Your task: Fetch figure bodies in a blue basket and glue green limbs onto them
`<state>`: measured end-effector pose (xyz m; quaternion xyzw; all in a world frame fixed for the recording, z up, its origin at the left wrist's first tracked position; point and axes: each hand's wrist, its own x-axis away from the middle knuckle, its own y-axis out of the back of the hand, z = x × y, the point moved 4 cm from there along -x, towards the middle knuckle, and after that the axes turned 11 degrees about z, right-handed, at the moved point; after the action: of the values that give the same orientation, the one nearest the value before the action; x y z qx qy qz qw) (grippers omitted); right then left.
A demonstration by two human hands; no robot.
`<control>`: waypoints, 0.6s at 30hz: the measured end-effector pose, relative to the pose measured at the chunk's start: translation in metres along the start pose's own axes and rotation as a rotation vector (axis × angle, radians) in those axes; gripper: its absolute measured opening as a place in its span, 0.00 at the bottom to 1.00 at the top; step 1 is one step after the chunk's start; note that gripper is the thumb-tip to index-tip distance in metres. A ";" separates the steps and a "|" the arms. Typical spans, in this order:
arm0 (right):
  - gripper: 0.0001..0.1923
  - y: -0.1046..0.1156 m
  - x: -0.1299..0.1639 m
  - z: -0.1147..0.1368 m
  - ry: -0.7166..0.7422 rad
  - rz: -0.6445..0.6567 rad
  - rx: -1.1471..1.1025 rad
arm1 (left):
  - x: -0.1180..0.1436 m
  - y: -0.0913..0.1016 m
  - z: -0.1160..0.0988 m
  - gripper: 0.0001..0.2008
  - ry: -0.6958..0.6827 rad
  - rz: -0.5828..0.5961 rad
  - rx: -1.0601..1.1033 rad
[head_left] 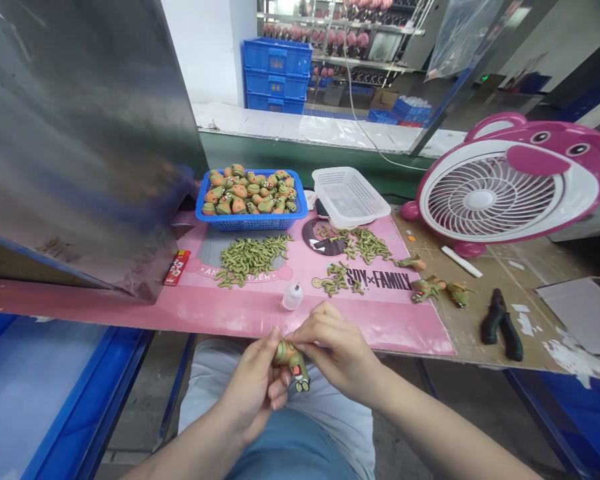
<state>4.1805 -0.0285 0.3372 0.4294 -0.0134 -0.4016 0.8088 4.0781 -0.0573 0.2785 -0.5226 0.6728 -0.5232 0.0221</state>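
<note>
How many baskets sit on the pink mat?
2: a blue plastic basket full of green-and-orange figure parts, and an empty white plastic basket to its right, tilted.

Counting off now: 2 hands, left hand (253, 387) and right hand (333, 347), sharing 1 green toy figure (291, 362). On the pink mat (260, 310), 1 small white glue bottle (293, 296). Baskets, 2: 1 blue basket (253, 220) heaped with figure bodies, too many to count, and 1 white basket (350, 195). Loose green limb pieces sit in 3 heaps (253, 257), uncountable singly. Finished figures on the board (437, 288), about 3, though they overlap. 1 pair of pliers (501, 325), 1 pink fan (505, 187), 1 red packet (177, 267), 3 stacked blue crates (276, 75) behind.
</note>
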 end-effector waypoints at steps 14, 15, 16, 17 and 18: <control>0.08 0.002 0.016 0.019 -0.214 -0.211 0.000 | 0.004 -0.006 -0.017 0.18 -0.179 0.161 0.026; 0.10 0.000 0.019 0.017 -0.223 -0.265 -0.041 | 0.003 -0.005 -0.018 0.18 -0.197 0.156 0.039; 0.14 0.000 0.024 0.013 -0.235 -0.360 -0.072 | 0.003 -0.001 -0.020 0.18 -0.226 0.139 0.054; 0.18 0.002 0.030 0.009 -0.245 -0.472 -0.098 | 0.004 0.004 -0.024 0.18 -0.267 0.109 0.068; 0.23 0.004 0.037 0.003 -0.255 -0.577 -0.118 | 0.004 0.011 -0.028 0.17 -0.310 0.075 0.080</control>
<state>4.2067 -0.0536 0.3306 0.3140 0.0310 -0.6652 0.6768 4.0522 -0.0422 0.2853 -0.5702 0.6592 -0.4613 0.1661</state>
